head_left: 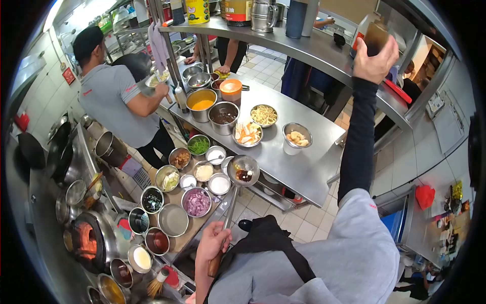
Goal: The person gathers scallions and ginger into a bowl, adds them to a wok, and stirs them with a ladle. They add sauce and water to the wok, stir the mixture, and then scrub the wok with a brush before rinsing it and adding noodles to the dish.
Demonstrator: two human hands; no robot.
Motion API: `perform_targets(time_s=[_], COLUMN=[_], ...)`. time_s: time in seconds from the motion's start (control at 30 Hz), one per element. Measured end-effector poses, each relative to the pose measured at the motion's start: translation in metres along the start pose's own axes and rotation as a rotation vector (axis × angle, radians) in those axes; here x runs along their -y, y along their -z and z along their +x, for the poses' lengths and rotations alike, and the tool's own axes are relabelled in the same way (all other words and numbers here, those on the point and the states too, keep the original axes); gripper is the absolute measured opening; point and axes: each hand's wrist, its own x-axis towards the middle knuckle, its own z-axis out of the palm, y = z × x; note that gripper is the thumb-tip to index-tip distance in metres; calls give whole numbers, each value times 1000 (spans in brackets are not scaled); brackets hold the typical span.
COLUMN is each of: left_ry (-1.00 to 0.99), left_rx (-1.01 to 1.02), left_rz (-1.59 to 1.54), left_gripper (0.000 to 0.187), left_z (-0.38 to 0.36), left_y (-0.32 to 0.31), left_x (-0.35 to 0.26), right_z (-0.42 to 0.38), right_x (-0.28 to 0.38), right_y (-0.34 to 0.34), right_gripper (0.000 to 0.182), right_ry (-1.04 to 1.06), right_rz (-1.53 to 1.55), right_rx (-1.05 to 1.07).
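My left hand (213,242) is closed around the wooden handle of a long ladle (232,206). Its bowl holds some dark sauce and yellowish liquid, above the gap beside the steel counter. My right hand (375,60) is raised to the upper shelf at the far right, its fingers wrapped round a bottle (377,36) with dark brown contents, somewhat blurred. Below the ladle's bowl and to its left are a bowl of white powder (219,184) and a bowl of chopped purple onion (196,202).
The steel counter (304,167) bears bowls of noodles (264,115), sliced vegetables (247,134) and pale pieces (297,136), plus sauce pots. A lit wok burner (86,240) is at lower left. A co-worker (119,91) holds a wok at upper left.
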Motion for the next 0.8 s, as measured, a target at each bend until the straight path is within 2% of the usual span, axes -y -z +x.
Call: perform_targets(time_s=[0.03,0.07,0.1,0.17,0.23,0.3,0.43,0.5,0.53,0.6,0.63,0.73,0.77,0.8], left_ry=[5,14,14,8,1,-2,4,5,5,11,17,37,45,32], left_rx=[-12,-23,-21,-12,-16,-12,2,4,6,4,-1,-11,-11,-8], left_rz=[-2,-1,-1,-3,-20,-35,-57,-68,-75,-78,-75,-32,-12,-23], left_gripper=[32,31,31,31,31,30,30,29,29,29,29,29,29,27], left_z=[-1,-2,-2,1,3,5,5,6,6,6,6,10,12,15], left_y=[0,0,1,2,2,2,0,0,1,0,-2,-3,-3,-2], left_x=[-1,-1,0,1,3,6,14,17,20,20,16,11,11,14], right_z=[1,-5,-13,-23,-26,-25,-33,-28,-27,-25,-26,-27,-45,-45], right_x=[17,21,23,15,9,26,44,44,50,60,67,88,73,97], right_y=[-2,-19,-48,-124,-186,-206,-216,-209,-196,-148,-120,-12,9,50], right_gripper=[57,44,43,68,93,91,87,85,83,81,75,44,41,52], right_ry=[53,4,-153,-295,-258,-338,-359,-342,-294,-328,-371,-599,-701,-881], right_rz=[101,227,313,240,16,-58,-96,-81,-56,261,556,902,1085,1412], right_rx=[28,176,323,557,736,847,806,816,755,595,536,626,690,730])
